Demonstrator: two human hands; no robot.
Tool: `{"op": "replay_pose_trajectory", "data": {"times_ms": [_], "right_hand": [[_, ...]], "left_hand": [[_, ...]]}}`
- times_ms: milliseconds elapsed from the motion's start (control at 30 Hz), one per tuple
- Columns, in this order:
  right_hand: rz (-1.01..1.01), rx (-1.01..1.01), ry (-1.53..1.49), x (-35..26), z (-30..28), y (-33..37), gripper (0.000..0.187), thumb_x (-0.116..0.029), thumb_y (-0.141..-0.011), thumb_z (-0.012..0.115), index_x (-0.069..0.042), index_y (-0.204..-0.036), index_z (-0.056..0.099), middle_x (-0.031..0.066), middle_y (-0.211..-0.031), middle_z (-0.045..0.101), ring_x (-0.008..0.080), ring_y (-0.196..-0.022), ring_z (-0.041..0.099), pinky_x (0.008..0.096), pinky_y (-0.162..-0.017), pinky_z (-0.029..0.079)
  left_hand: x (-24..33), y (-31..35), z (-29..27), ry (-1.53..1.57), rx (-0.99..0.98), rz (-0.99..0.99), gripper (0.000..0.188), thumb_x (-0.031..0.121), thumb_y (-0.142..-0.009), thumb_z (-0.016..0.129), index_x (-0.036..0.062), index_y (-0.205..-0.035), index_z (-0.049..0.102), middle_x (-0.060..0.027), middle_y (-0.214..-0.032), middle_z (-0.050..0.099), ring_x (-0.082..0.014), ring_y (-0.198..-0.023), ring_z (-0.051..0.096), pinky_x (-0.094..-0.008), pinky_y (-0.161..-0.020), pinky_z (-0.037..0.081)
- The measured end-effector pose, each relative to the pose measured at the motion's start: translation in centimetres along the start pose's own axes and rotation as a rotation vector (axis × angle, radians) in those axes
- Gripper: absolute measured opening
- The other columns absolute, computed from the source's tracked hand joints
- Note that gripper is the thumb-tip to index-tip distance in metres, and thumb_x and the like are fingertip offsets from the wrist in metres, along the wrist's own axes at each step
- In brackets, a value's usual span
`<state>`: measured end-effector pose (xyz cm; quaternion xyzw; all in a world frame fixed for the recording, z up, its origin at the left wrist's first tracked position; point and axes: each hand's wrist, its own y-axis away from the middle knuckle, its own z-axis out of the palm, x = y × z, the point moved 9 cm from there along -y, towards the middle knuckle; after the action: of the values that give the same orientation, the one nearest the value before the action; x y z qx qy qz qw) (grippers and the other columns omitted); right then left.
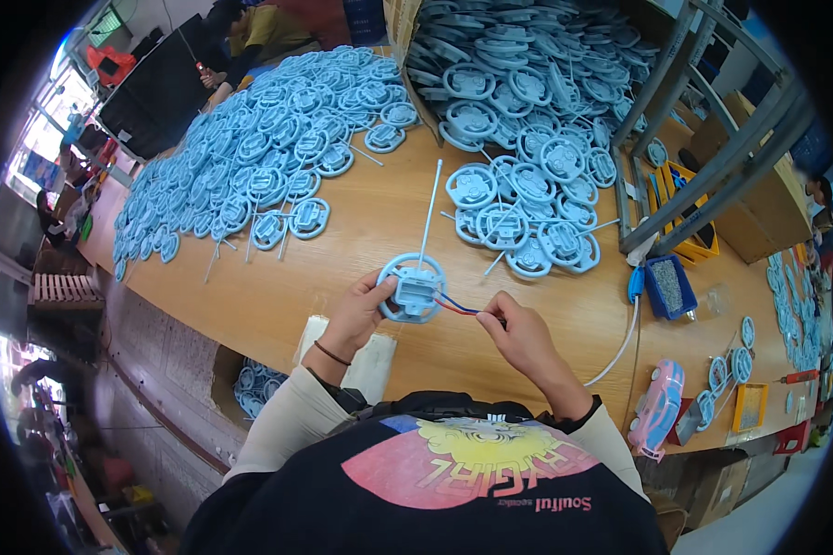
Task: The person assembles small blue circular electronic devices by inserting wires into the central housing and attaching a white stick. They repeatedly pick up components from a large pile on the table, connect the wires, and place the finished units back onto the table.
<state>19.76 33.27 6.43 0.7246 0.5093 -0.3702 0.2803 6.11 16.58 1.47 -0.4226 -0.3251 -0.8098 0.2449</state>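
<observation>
My left hand is closed on the left rim of a light blue plastic toy steering wheel, thumb on top. A boxy housing with a rectangular recess sits in the middle of the wheel, and a long thin pale blue rod points away from it toward the far side. Red and dark blue wires come out of the housing's right side. Their far ends are pinched between the thumb and fingers of my right hand, which hides the tips. The wheel is held just above the wooden table.
Similar wheels lie in a heap at far left and a taller pile at far right. A grey metal frame, a blue bin of small metal parts and a pink-blue toy car stand at right. A person's hand shows beyond the left heap.
</observation>
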Motion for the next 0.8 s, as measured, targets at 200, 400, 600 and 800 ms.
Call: {"op": "replay_pose_trajectory", "data": {"times_ms": [200, 400, 600, 800], "right_hand": [[-0.018, -0.032, 0.025, -0.4, 0.1, 0.2, 0.021, -0.026, -0.082, 0.056, -0.006, -0.079, 0.051, 0.0111, -0.061, 0.057, 0.0297, -0.058, 0.055, 0.0391, -0.052, 0.04], [-0.064, 0.015, 0.018, 0.5, -1.1, 0.7, 0.02, -0.024, -0.081, 0.059, -0.006, -0.079, 0.053, 0.0096, -0.06, 0.054, 0.0241, -0.054, 0.052, 0.0345, -0.052, 0.04], [-0.079, 0.038, 0.006, 1.5, -0.8, 0.7, 0.02, -0.027, -0.079, 0.058, -0.008, -0.08, 0.053, 0.0125, -0.067, 0.058, 0.0329, -0.063, 0.057, 0.0415, -0.056, 0.042], [-0.022, 0.025, -0.015, 3.7, -0.2, 0.9, 0.022, -0.029, -0.079, 0.056, -0.007, -0.081, 0.053, 0.0142, -0.069, 0.06, 0.0349, -0.066, 0.057, 0.0445, -0.059, 0.043]], "left_hand": [[-1.3, -0.1, 3.4, 0.086, -0.083, -0.029, 0.024, 0.017, -0.09, 0.049, 0.0033, -0.11, 0.054, -0.0011, -0.092, 0.059, -0.0086, -0.079, 0.055, -0.0236, -0.07, 0.047], [-3.5, -1.5, 4.6, 0.115, -0.169, -0.065, 0.026, 0.019, -0.092, 0.046, 0.0014, -0.11, 0.052, -0.0042, -0.098, 0.059, -0.0125, -0.089, 0.056, -0.0281, -0.08, 0.046], [-4.6, -0.9, 5.8, 0.11, -0.293, -0.184, 0.039, 0.031, -0.094, 0.036, 0.0019, -0.118, 0.045, -0.011, -0.115, 0.054, -0.0207, -0.105, 0.053, -0.0378, -0.091, 0.044], [-7.4, -2.1, 6.3, 0.245, -0.271, -0.308, 0.043, 0.037, -0.093, 0.033, 0.008, -0.124, 0.039, -0.0117, -0.119, 0.05, -0.0264, -0.107, 0.052, -0.0426, -0.092, 0.043]]}}
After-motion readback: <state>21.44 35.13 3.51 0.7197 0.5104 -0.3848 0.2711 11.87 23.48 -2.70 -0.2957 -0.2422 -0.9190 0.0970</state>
